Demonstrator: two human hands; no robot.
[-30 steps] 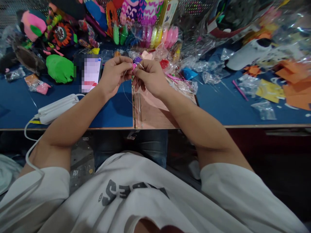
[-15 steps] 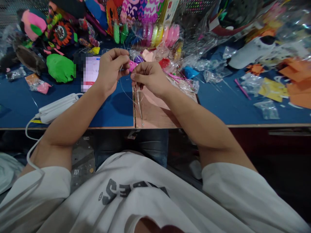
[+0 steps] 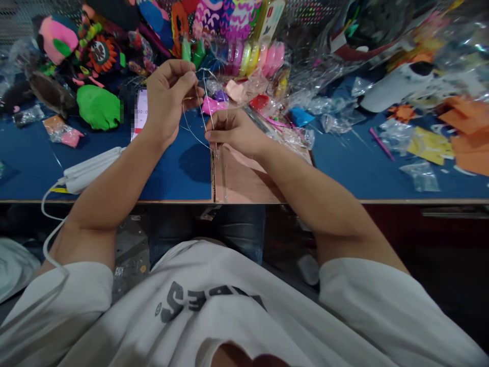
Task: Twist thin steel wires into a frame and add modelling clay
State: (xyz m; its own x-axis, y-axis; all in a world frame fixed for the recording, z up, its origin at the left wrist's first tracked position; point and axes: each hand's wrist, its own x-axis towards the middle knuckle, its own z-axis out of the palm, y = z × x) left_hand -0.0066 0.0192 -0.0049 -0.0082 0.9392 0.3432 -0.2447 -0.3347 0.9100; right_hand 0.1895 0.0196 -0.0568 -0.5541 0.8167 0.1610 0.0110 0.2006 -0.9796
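Observation:
Between my hands runs a thin, shiny wire [image 3: 204,94], with a loose loop hanging below. My left hand [image 3: 168,97], raised over the table, has its thumb and fingers pinched on one part of the wire. Lower and to the right, my right hand [image 3: 239,130] pinches another part above the wooden board [image 3: 248,178]. The wire's ends are too fine to follow. Just behind the hands lie a pink clay-like piece [image 3: 214,105], a purple lump [image 3: 220,95] and a pale peach piece [image 3: 234,90]. Neither hand appears to hold these.
A phone [image 3: 141,112] lies beside my left wrist, and a white cabled box [image 3: 91,168] is near my left forearm. Green clay [image 3: 98,108] sits at left. Plastic bags [image 3: 338,107], a white shoe-like form [image 3: 397,84] and orange sheets [image 3: 468,142] spread to the right.
My left hand has moved up and left, away from my right hand, widening the gap with wire across it. The pink piece shows more fully. My right hand has dropped slightly.

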